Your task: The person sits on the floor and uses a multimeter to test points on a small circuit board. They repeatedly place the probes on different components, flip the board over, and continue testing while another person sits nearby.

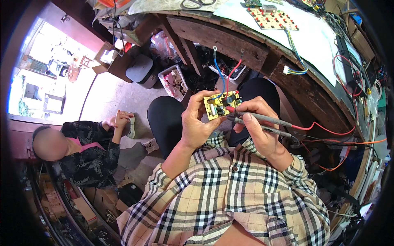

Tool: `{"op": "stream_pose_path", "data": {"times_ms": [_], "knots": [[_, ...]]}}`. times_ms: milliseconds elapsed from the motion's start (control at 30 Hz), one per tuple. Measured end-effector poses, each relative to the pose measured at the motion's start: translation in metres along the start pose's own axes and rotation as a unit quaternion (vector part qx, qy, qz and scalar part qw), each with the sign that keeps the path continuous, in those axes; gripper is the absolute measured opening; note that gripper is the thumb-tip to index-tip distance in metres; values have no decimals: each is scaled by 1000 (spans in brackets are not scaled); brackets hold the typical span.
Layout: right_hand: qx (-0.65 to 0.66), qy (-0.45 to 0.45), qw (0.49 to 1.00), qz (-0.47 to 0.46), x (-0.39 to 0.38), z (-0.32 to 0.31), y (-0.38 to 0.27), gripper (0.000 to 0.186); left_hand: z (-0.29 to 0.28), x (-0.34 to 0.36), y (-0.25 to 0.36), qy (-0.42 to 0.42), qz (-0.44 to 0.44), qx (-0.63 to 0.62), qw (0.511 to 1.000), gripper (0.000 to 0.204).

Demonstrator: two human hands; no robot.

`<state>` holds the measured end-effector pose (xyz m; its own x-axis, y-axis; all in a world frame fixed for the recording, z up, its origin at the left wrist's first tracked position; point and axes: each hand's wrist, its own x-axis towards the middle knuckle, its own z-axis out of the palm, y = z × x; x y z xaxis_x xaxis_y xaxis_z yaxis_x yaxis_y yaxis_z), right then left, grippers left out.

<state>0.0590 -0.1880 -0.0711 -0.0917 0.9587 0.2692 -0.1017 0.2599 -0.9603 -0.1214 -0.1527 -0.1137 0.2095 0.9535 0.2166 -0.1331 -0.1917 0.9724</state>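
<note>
My left hand [193,123] grips a small yellow circuit board [212,107] by its left and lower edges, above my lap. Capacitors and other parts stand on its upward face. A blue wire [219,67] and a red wire [233,74] with ring terminals rise from the board toward the table edge. In my right hand [260,127] are two grey multimeter probes [275,119], held together like chopsticks. Their tips point at the board's lower right part; whether both touch it I cannot tell. Red and black leads run from them to the right.
A worktable [230,37] stands ahead, bearing white paper, another yellow board [273,18] with red parts, and scissors [197,4]. A cable with a white connector [286,69] hangs over its edge. At left sits another person [90,151]. Boxes and a grey bin [140,70] stand on the floor.
</note>
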Motion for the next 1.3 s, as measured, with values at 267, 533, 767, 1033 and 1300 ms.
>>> {"op": "stream_pose_path", "data": {"times_ms": [267,533,767,1033,1300], "knots": [[36,-17,999,25,1,-3,3,23,-6,-1,3,-54,-14,-34,998,66],[92,-18,995,46,0,-3,7,22,-8,0,0,-65,-25,-63,996,66],[119,-19,991,63,1,-2,6,21,-9,0,-1,-65,-22,-74,995,67],[130,-13,990,59,1,-1,8,21,-9,0,0,-67,-29,-68,995,67],[132,-12,989,60,0,1,9,21,-8,0,0,-69,-30,-75,994,67]]}}
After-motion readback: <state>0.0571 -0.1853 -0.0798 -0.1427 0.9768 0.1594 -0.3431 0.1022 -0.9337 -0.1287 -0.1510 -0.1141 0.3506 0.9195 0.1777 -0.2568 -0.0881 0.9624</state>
